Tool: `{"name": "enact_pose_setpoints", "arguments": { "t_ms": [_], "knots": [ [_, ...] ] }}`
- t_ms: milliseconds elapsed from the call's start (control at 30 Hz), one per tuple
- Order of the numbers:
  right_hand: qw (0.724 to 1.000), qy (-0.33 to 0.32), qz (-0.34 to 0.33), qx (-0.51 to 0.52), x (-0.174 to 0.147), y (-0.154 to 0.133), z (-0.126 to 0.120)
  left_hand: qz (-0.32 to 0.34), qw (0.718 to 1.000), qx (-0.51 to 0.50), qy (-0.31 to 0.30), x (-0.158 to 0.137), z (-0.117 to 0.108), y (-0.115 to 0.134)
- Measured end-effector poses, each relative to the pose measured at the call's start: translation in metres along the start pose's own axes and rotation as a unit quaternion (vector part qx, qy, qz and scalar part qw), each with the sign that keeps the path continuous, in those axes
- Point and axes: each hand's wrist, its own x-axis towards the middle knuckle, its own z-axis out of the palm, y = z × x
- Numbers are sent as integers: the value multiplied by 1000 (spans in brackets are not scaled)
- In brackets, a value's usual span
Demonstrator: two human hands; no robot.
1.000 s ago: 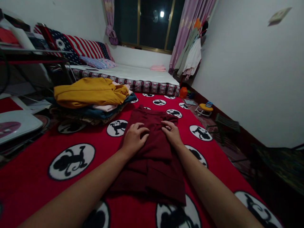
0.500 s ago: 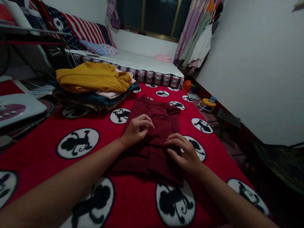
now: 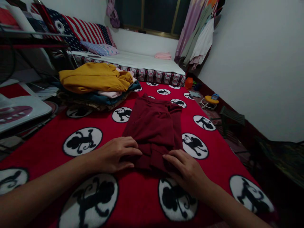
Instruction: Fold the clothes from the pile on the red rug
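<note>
Maroon garment [image 3: 154, 122] lies in front of us on the red blanket [image 3: 137, 202], laid out with its narrower end away from us and a few folds and creases across its middle and near edge. Our left hand [image 3: 118, 154] rests at its near left corner, fingers close together and bent over the cloth, thumb lower down by the edge; we cannot tell whether it pinches the fabric. Our right hand [image 3: 186, 169] is at the near right corner, fingertips curled onto the cloth and the thumb mostly hidden, so we cannot tell whether that one pinches either. Between our two hands, the near edge of the garment lies low on the blanket. Beyond our left hand, well apart from the maroon cloth, we have a pile [image 3: 106, 98] of folded clothes with a yellow garment [image 3: 92, 77] on top. Past the blanket's far end we see a bed [image 3: 137, 60] holding a pillow [image 3: 101, 49] and a pink cloth [image 3: 162, 55]. To our right, a yellow stool [image 3: 211, 99] stands on the floor near the wall [image 3: 258, 63].
</note>
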Motion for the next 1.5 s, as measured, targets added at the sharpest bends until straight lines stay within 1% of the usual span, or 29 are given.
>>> {"name": "enact_pose_setpoints", "arguments": {
  "t_ms": [133, 200, 300, 400, 467, 567, 700, 733, 767, 833, 867, 900, 967, 1000, 1033, 1067, 1133, 1200, 1267, 1333, 1433, 1500],
  "knots": [
    [998, 20, 56, -28, 16, -13, 7, -15, 999, 39, 9, 12, 8, 4],
    [997, 23, 64, -37, 23, -17, 13, -26, 998, 52, 11, 18, 10, 6],
    [999, 38, 31, -15, 27, -15, 17, -34, 999, 40, -10, 22, 4, 4],
    [998, 63, -8, 26, 23, -6, 11, -31, 999, 24, -32, 19, -15, 1],
    [996, 67, -24, 48, 18, -2, 5, -40, 998, 22, -33, 14, -28, 1],
    [997, 27, -27, 67, 12, -2, -3, -62, 997, -2, -46, 8, -38, 5],
    [992, -76, 0, 101, 13, -9, -15, -72, 993, -36, -85, 6, -36, 10],
    [990, -79, 3, 117, 14, -11, -18, -76, 993, -40, -80, 6, -35, 10],
    [989, -63, 4, 131, 15, -12, -22, -81, 994, -42, -63, 7, -35, 11],
    [990, -13, 4, 138, 15, -13, -29, -85, 996, -38, -14, 7, -35, 13],
    [991, -3, 3, 133, 14, -12, -31, -81, 996, -36, 2, 6, -35, 14],
    [992, -15, -1, 128, 12, -11, -32, -76, 996, -35, 6, 4, -35, 14],
    [988, -77, -5, 132, 6, -6, -34, -74, 996, -41, -27, 0, -35, 13],
    [984, -105, 0, 142, 2, -2, -34, -82, 994, -48, -51, -4, -35, 11],
    [981, -118, 10, 152, -2, 3, -34, -97, 991, -54, -68, -7, -36, 7],
    [981, -115, 19, 158, -7, 10, -35, -112, 989, -58, -74, -11, -37, 1],
    [987, -81, 29, 135, -14, 26, -34, -131, 989, -49, -53, -20, -39, -16],
    [996, -47, 19, 70, -18, 45, -32, -134, 991, -10, -6, -28, -39, -35],
    [1000, -26, 6, 4, -18, 61, -27, -114, 992, 41, 19, -32, -37, -52],
    [999, -19, -7, -32, -13, 71, -21, -89, 993, 76, 18, -32, -32, -64],
    [998, -10, -29, -50, 2, 77, -13, -55, 994, 93, 27, -22, -26, -71],
    [997, -16, -52, -49, 14, 76, -9, -28, 995, 93, 39, -12, -24, -73]
  ]
}}
